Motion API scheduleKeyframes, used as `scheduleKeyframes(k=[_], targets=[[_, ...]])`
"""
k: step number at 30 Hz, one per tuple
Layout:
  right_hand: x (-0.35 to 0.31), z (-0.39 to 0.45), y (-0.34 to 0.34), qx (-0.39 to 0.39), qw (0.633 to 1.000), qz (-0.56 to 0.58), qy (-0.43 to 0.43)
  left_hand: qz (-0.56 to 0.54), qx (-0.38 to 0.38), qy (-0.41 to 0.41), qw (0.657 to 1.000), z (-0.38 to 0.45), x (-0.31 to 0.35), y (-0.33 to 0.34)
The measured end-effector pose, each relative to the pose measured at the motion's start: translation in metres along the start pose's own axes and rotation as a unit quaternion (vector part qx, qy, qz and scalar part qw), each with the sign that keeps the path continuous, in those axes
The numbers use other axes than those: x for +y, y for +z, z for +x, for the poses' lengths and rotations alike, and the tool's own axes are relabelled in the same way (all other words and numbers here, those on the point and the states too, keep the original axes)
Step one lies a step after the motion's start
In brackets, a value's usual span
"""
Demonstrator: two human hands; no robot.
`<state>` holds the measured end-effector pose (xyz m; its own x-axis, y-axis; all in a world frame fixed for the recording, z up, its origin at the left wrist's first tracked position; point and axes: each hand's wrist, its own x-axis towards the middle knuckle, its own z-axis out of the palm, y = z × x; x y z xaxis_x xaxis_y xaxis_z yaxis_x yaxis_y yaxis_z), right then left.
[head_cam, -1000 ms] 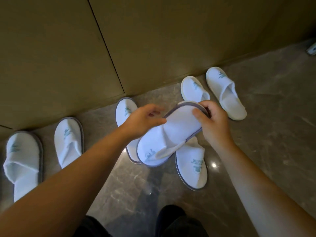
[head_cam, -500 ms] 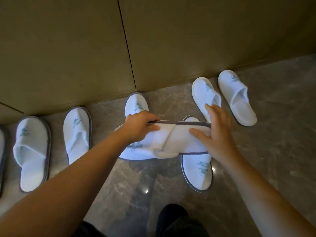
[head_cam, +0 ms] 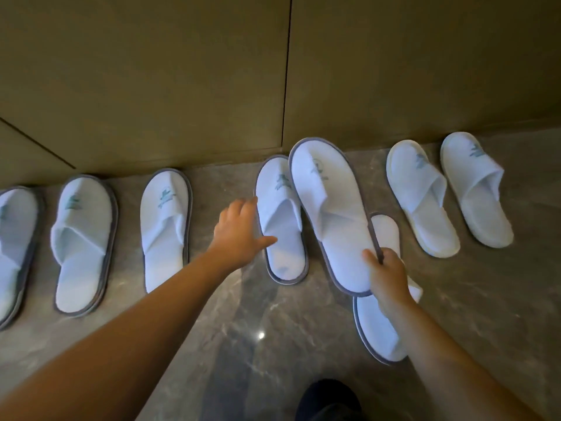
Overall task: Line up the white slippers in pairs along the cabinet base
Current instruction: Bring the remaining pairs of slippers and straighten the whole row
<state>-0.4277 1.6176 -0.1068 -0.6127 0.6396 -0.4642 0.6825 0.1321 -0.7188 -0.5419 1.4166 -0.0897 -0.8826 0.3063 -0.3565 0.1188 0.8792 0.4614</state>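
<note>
Several white slippers lie toes-first against the cabinet base point(head_cam: 212, 159). My right hand point(head_cam: 387, 278) pinches the heel edge of a grey-trimmed slipper point(head_cam: 331, 208), held with its toe pointing at the cabinet. Just left of it lies a matching grey-trimmed slipper point(head_cam: 280, 226); my left hand point(head_cam: 239, 232) touches its left side with relaxed fingers. Another slipper point(head_cam: 379, 323) lies on the floor under my right hand, partly hidden.
Left of my hands lie three grey-trimmed slippers point(head_cam: 83, 244), point(head_cam: 165, 226), point(head_cam: 15, 238). A cream-trimmed pair point(head_cam: 422, 199), point(head_cam: 476, 189) sits at the right. The floor point(head_cam: 243, 344) is grey marble. My dark shoe point(head_cam: 329, 399) shows at the bottom.
The held slipper has turned from lying crosswise to pointing toe-first at the cabinet. My left hand has let go of it and now rests against the slipper to its left.
</note>
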Motion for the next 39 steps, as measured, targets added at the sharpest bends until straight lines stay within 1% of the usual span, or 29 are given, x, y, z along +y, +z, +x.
scheduleKeyframes(k=[3,7,9,11,13,15,16,18,19,21,22,23,25,27,30,32,39], targets=[[0.010,0.014,0.031,0.000,1.000,-0.006,0.018,-0.004,-0.030,-0.031,0.999,0.001,-0.018,0.029],[0.017,0.032,0.062,0.035,0.999,-0.007,0.041,-0.019,-0.054,-0.061,0.996,-0.006,-0.040,0.057],[0.020,0.036,0.068,0.038,0.998,-0.030,0.050,-0.014,-0.061,-0.066,0.996,-0.011,-0.053,0.062],[0.020,0.038,0.068,0.040,0.996,-0.068,0.035,-0.007,-0.069,-0.070,0.995,-0.015,-0.063,0.065],[0.018,0.038,0.065,0.051,0.988,-0.148,-0.011,-0.004,-0.077,-0.071,0.995,-0.016,-0.070,0.066],[0.010,0.035,0.062,0.064,0.966,-0.234,-0.092,-0.008,-0.074,-0.066,0.995,-0.015,-0.074,0.066],[0.004,0.032,0.062,0.062,0.955,-0.254,-0.143,-0.009,-0.071,-0.061,0.996,-0.014,-0.075,0.064],[-0.007,0.022,0.071,0.025,0.927,-0.277,-0.250,-0.007,-0.057,-0.051,0.997,-0.015,-0.080,0.056],[-0.011,0.015,0.078,-0.014,0.916,-0.288,-0.278,-0.004,-0.048,-0.048,0.998,-0.015,-0.083,0.051],[-0.015,0.003,0.097,-0.105,0.903,-0.321,-0.267,-0.005,-0.023,-0.055,0.998,-0.018,-0.091,0.040],[-0.014,0.000,0.108,-0.126,0.895,-0.347,-0.250,-0.009,-0.004,-0.062,0.998,-0.020,-0.097,0.035],[-0.012,-0.002,0.118,-0.130,0.887,-0.377,-0.234,-0.010,0.016,-0.069,0.997,-0.022,-0.103,0.031],[-0.007,-0.002,0.134,-0.116,0.874,-0.427,-0.199,-0.001,0.049,-0.088,0.995,-0.025,-0.118,0.027],[-0.002,0.000,0.145,-0.092,0.871,-0.448,-0.176,0.005,0.063,-0.131,0.989,-0.027,-0.137,0.028],[0.006,0.004,0.151,-0.059,0.883,-0.433,-0.173,-0.011,0.058,-0.213,0.975,-0.031,-0.162,0.036],[0.010,0.006,0.152,-0.047,0.887,-0.421,-0.182,-0.019,0.050,-0.243,0.969,-0.033,-0.172,0.043],[0.007,0.007,0.151,-0.051,0.893,-0.404,-0.191,-0.016,0.047,-0.232,0.971,-0.036,-0.179,0.049]])
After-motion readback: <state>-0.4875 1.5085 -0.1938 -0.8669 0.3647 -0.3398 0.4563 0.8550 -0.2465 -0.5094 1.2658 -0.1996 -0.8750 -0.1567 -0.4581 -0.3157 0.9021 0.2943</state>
